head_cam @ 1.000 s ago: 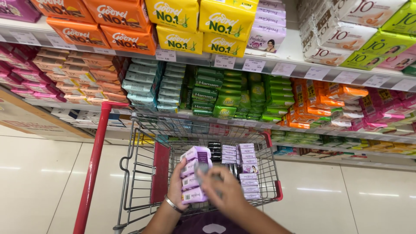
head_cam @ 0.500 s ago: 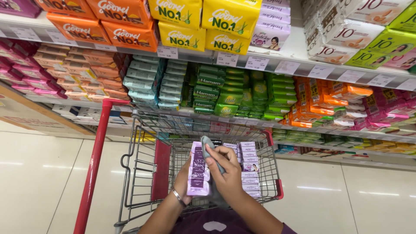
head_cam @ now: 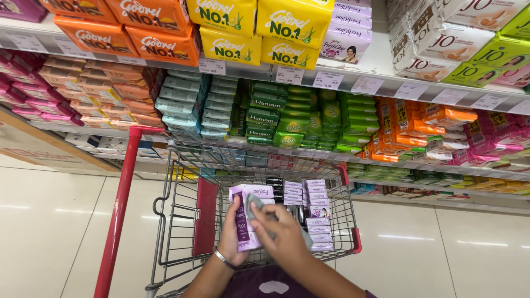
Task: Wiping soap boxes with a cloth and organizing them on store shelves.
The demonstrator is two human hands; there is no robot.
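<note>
My left hand (head_cam: 232, 243) holds a stack of lilac soap boxes (head_cam: 245, 221) upright over the wire shopping cart (head_cam: 182, 221). My right hand (head_cam: 279, 232) presses a grey cloth (head_cam: 255, 204) against the front of that stack. Both hands hover above the cart's basket. Inside the basket stand two rows of small lilac and white soap boxes (head_cam: 316, 212), just right of my hands, with dark boxes behind them.
The cart's red handle bar (head_cam: 118, 209) runs down at the left. Store shelves (head_cam: 309, 83) ahead carry stacked soap packs in orange, yellow, green, teal and pink. Pale glossy floor tiles (head_cam: 49, 232) lie on both sides of the cart.
The stack of lilac boxes went from lying flat in my hands to standing upright. My right hand moved onto its front with the grey cloth.
</note>
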